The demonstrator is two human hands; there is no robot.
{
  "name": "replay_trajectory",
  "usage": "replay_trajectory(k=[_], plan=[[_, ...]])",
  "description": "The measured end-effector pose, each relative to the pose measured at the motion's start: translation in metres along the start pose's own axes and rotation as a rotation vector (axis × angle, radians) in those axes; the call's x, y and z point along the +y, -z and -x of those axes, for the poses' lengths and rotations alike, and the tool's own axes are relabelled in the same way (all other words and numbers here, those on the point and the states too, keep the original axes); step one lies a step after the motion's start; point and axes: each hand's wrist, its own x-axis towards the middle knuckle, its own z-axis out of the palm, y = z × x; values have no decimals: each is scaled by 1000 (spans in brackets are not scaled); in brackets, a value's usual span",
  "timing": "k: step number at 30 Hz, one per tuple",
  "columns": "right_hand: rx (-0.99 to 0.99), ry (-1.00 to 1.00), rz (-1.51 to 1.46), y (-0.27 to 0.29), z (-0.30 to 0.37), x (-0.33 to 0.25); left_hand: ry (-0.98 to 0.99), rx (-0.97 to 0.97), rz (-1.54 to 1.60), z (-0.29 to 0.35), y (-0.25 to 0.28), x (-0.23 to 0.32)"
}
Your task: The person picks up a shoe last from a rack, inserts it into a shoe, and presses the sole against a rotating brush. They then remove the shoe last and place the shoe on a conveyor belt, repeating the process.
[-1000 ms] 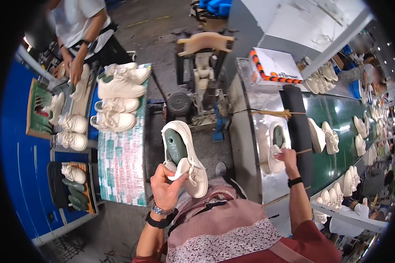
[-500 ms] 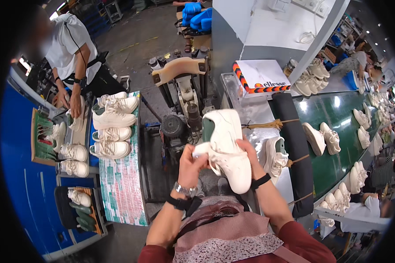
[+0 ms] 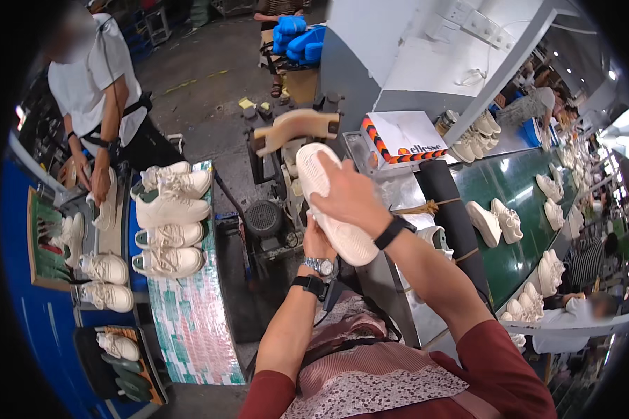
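Observation:
A cream-white sneaker [image 3: 353,242] is held up in front of me with its pale, patterned sole facing up. My right hand [image 3: 351,199] is closed over it, fingers and palm lying across the middle of the sole. My left hand [image 3: 317,241] grips the shoe from its near left side; most of those fingers are hidden behind it. Just beyond the shoe stands a machine with a curved tan pad [image 3: 297,130] on top. To the right, another white shoe [image 3: 435,239] rests on the metal bench, partly covered by my right forearm.
At left, several white sneakers [image 3: 171,209] stand on a taped-over table [image 3: 192,328]. A co-worker in a white shirt [image 3: 94,77] handles a shoe beyond it. A white box [image 3: 405,133] sits at right, beside a dark padded roll [image 3: 461,216] and a green conveyor [image 3: 507,269] carrying shoes.
The sneaker has been turned over, from upper showing to sole up, and moved slightly left. My right hand has gone from its side to across the sole. The view has shifted slightly.

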Motion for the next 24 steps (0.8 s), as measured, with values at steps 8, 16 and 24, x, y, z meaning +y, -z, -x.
replay_trajectory(k=[8, 16, 24], plan=[[197, 5, -238, -27, 44, 29, 47, -125, -147, 21, 44, -3], [279, -46, -303, -38, 58, 19, 224, -392, -119, 46, -24, -24], [446, -10, -310, -31, 81, 14, 356, -284, -165, 92, 45, 2]])
